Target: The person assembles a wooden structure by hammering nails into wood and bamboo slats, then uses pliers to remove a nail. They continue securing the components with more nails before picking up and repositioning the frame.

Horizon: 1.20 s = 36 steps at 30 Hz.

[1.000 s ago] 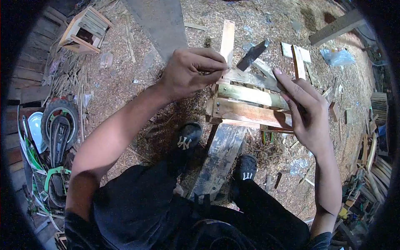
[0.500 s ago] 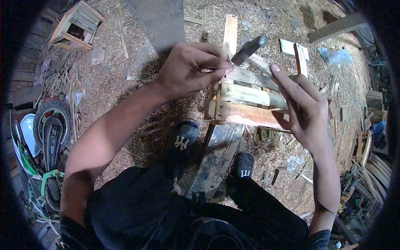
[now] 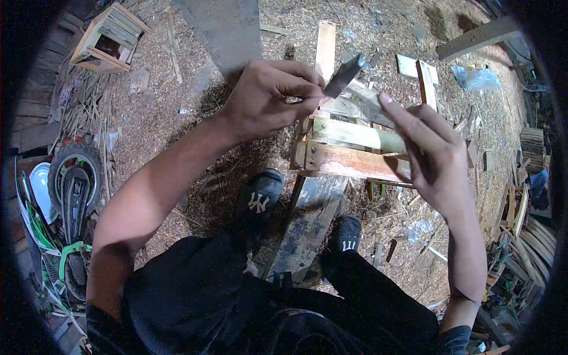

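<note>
A hammer [image 3: 345,76] with a dark metal head and pale handle is in my right hand [image 3: 432,148], whose fingers wrap the handle. Its head is beside the pinched fingertips of my left hand [image 3: 275,97]; whatever lies between those fingertips is too small to make out. Below both hands is a slatted wooden frame [image 3: 355,161], with nail heads showing at its left end. The frame rests across a worn, dark-stained plank [image 3: 307,222].
My shoes stand either side of the plank. A small wooden box [image 3: 121,29] is at the upper left, a bike with green parts [image 3: 74,201] at the left edge. Plastic bags [image 3: 476,78], wood pieces and shavings lie on the ground, with stacked sticks [image 3: 535,251] at right.
The hammer head has dropped slightly down and left, closer to my left fingertips. My right hand has shifted very little, and my left hand keeps its pinch.
</note>
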Each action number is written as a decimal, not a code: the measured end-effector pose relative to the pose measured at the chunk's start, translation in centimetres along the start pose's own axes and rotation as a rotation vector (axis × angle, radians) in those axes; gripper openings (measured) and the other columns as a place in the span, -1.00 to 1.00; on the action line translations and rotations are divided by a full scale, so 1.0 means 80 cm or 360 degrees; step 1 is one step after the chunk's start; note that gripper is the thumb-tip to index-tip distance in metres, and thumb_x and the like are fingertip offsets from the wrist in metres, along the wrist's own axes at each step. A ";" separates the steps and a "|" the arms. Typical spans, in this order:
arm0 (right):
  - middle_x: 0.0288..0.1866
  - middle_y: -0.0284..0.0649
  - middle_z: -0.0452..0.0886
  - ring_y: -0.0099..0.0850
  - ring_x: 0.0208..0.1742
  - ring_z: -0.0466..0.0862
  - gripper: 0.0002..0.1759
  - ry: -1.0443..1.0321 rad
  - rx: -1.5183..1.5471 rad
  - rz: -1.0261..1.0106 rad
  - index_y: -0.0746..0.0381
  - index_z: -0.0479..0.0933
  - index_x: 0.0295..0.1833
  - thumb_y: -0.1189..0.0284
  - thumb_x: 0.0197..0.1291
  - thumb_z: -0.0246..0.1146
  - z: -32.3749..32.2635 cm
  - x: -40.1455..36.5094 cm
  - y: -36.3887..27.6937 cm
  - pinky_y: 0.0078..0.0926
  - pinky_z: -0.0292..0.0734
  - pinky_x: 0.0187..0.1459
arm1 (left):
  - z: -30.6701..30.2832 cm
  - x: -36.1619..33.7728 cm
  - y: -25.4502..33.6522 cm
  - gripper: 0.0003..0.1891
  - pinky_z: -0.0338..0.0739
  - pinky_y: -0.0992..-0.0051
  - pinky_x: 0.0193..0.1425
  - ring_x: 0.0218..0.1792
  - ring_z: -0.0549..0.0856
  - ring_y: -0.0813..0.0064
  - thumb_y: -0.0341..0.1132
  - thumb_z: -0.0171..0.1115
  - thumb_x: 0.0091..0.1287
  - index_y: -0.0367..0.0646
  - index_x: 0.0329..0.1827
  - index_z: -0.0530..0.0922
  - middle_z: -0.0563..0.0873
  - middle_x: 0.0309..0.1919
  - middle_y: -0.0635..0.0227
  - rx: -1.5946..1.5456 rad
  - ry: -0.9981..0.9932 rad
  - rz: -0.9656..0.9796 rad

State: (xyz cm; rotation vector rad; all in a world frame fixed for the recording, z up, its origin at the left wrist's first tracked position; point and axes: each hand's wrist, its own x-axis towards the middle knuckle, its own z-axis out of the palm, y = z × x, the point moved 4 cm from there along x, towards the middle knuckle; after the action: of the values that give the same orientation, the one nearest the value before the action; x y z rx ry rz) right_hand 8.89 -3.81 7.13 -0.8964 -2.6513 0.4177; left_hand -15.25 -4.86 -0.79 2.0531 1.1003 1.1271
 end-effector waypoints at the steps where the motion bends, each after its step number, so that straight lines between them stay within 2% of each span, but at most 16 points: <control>1: -0.23 -0.12 0.59 -0.27 -0.33 0.64 -0.15 0.0113 0.0089 -0.0006 -0.01 0.57 0.43 0.80 -0.03 0.34 -0.004 0.002 0.003 -0.27 0.61 -0.22 | 0.000 -0.001 0.002 -0.83 0.69 0.45 0.08 -0.06 0.79 0.39 -0.49 0.46 0.27 -0.25 -0.09 0.80 0.80 -0.11 0.21 0.0063 0.0007 0.0062; 4: -0.24 -0.11 0.57 -0.23 -0.33 0.63 -0.14 0.0339 0.0172 -0.0070 -0.04 0.56 0.44 0.78 -0.05 0.38 -0.011 0.002 0.007 -0.23 0.61 -0.22 | 0.002 -0.003 -0.005 -0.82 0.70 0.46 0.08 -0.05 0.80 0.38 -0.49 0.48 0.25 -0.23 -0.09 0.80 0.80 -0.10 0.21 0.0004 -0.0004 -0.0007; 7: -0.25 -0.11 0.59 -0.29 -0.30 0.64 -0.18 -0.0007 0.0057 0.0061 0.05 0.57 0.43 0.83 0.00 0.30 -0.001 0.000 0.002 -0.33 0.60 -0.19 | 0.000 -0.004 -0.008 -0.82 0.71 0.46 0.08 -0.05 0.80 0.39 -0.48 0.49 0.25 -0.22 -0.09 0.81 0.80 -0.10 0.23 0.0013 0.0043 0.0108; 12: -0.22 -0.10 0.57 -0.19 -0.31 0.63 -0.15 0.0315 0.0195 -0.0087 -0.02 0.55 0.44 0.76 -0.02 0.38 -0.012 0.001 0.004 -0.22 0.60 -0.19 | 0.003 -0.004 -0.004 -0.81 0.72 0.44 0.07 -0.05 0.81 0.41 -0.49 0.49 0.24 -0.23 -0.08 0.80 0.81 -0.10 0.23 0.0059 0.0034 0.0054; 14: -0.23 -0.10 0.60 -0.27 -0.30 0.65 -0.22 -0.0087 -0.0002 0.0104 0.06 0.58 0.42 0.80 0.03 0.32 0.000 -0.003 -0.004 -0.35 0.60 -0.16 | 0.004 0.000 -0.005 -0.81 0.72 0.44 0.06 -0.05 0.81 0.42 -0.50 0.49 0.24 -0.23 -0.08 0.80 0.82 -0.09 0.22 0.0072 0.0031 0.0052; 16: -0.24 -0.11 0.59 -0.27 -0.30 0.65 -0.21 -0.0031 0.0050 0.0081 0.05 0.58 0.42 0.80 0.02 0.33 0.001 -0.003 0.006 -0.35 0.60 -0.16 | 0.002 0.000 -0.004 -0.93 0.78 0.51 -0.10 -0.23 0.83 0.49 -0.43 0.45 0.30 -0.22 -0.22 0.80 0.83 -0.20 0.29 0.0014 0.0146 0.0187; 18: -0.23 -0.13 0.54 -0.17 -0.30 0.63 -0.11 0.0234 0.0197 -0.0023 -0.05 0.53 0.46 0.76 -0.05 0.40 -0.006 0.000 0.010 -0.19 0.60 -0.19 | 0.003 0.001 -0.003 -0.92 0.78 0.50 -0.11 -0.23 0.83 0.48 -0.42 0.46 0.30 -0.22 -0.22 0.80 0.83 -0.21 0.30 0.0075 0.0146 0.0194; 20: -0.22 -0.14 0.54 -0.18 -0.30 0.63 -0.11 0.0356 0.0178 -0.0132 -0.06 0.53 0.46 0.77 -0.05 0.40 -0.012 -0.001 0.005 -0.20 0.60 -0.19 | 0.002 0.001 0.001 -0.91 0.78 0.50 -0.11 -0.24 0.83 0.48 -0.40 0.46 0.31 -0.22 -0.22 0.80 0.83 -0.22 0.30 0.0132 0.0151 0.0206; 22: -0.25 -0.11 0.59 -0.27 -0.29 0.64 -0.22 -0.0084 0.0002 0.0074 0.09 0.57 0.43 0.81 0.04 0.32 0.000 -0.005 -0.002 -0.37 0.59 -0.16 | 0.000 0.000 -0.003 -0.83 0.70 0.47 0.05 -0.08 0.80 0.43 -0.45 0.49 0.28 -0.26 -0.10 0.80 0.81 -0.11 0.22 0.0006 -0.0014 0.0028; 24: -0.26 -0.11 0.59 -0.25 -0.29 0.64 -0.22 -0.0067 0.0026 0.0087 0.09 0.56 0.43 0.80 0.05 0.32 -0.001 -0.003 0.006 -0.37 0.59 -0.16 | 0.000 0.000 -0.005 -0.84 0.69 0.48 0.05 -0.09 0.79 0.44 -0.44 0.48 0.29 -0.28 -0.10 0.79 0.80 -0.12 0.23 -0.0001 0.0013 0.0073; 26: -0.23 -0.13 0.55 -0.19 -0.30 0.64 -0.12 0.0307 0.0194 -0.0091 -0.03 0.53 0.46 0.75 -0.06 0.43 -0.010 -0.001 0.014 -0.22 0.60 -0.18 | 0.002 -0.001 -0.003 -0.83 0.69 0.49 0.04 -0.10 0.79 0.44 -0.43 0.48 0.30 -0.29 -0.10 0.79 0.80 -0.13 0.24 0.0111 0.0014 0.0043; 28: -0.23 -0.14 0.55 -0.20 -0.30 0.64 -0.11 0.0412 0.0150 -0.0145 -0.04 0.53 0.46 0.76 -0.06 0.42 -0.015 -0.001 0.004 -0.22 0.60 -0.18 | 0.002 -0.002 -0.004 -0.84 0.69 0.48 0.04 -0.09 0.79 0.44 -0.43 0.48 0.30 -0.28 -0.10 0.79 0.80 -0.12 0.23 0.0057 -0.0003 0.0039; 30: -0.24 -0.08 0.62 -0.23 -0.28 0.66 -0.23 -0.0085 -0.0026 0.0060 0.14 0.55 0.44 0.83 0.06 0.28 0.001 -0.006 0.000 -0.39 0.59 -0.16 | 0.000 0.002 -0.004 -0.84 0.69 0.48 0.04 -0.08 0.79 0.43 -0.44 0.48 0.30 -0.28 -0.10 0.80 0.80 -0.12 0.23 0.0017 -0.0019 0.0051; 32: -0.21 -0.08 0.63 -0.22 -0.28 0.66 -0.22 -0.0056 0.0045 0.0012 0.13 0.54 0.45 0.83 0.05 0.28 0.000 -0.001 0.007 -0.40 0.60 -0.16 | 0.000 -0.001 -0.006 -0.84 0.69 0.49 0.05 -0.06 0.79 0.43 -0.47 0.48 0.29 -0.29 -0.09 0.79 0.80 -0.12 0.23 0.0012 -0.0001 0.0087; 34: -0.15 -0.07 0.61 -0.27 -0.21 0.65 -0.29 0.0387 0.0236 -0.0114 0.14 0.54 0.44 0.84 0.18 0.19 -0.017 0.002 0.002 -0.39 0.59 -0.08 | 0.004 -0.003 -0.007 -0.83 0.69 0.50 0.06 -0.06 0.79 0.43 -0.48 0.48 0.28 -0.30 -0.09 0.79 0.80 -0.12 0.23 -0.0010 0.0018 0.0029; 36: -0.15 -0.07 0.62 -0.25 -0.20 0.67 -0.31 0.0436 0.0248 -0.0153 0.14 0.55 0.43 0.84 0.20 0.19 -0.017 0.000 0.001 -0.38 0.59 -0.07 | 0.004 0.000 -0.006 -0.83 0.69 0.50 0.06 -0.06 0.79 0.43 -0.48 0.48 0.28 -0.30 -0.09 0.79 0.80 -0.12 0.23 -0.0031 0.0047 -0.0003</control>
State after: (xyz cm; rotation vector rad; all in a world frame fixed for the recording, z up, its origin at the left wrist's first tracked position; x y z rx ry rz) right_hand 9.43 -3.53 8.35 -0.7193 -2.3643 0.4371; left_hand -15.16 -4.65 -1.38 2.0261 1.1008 1.1666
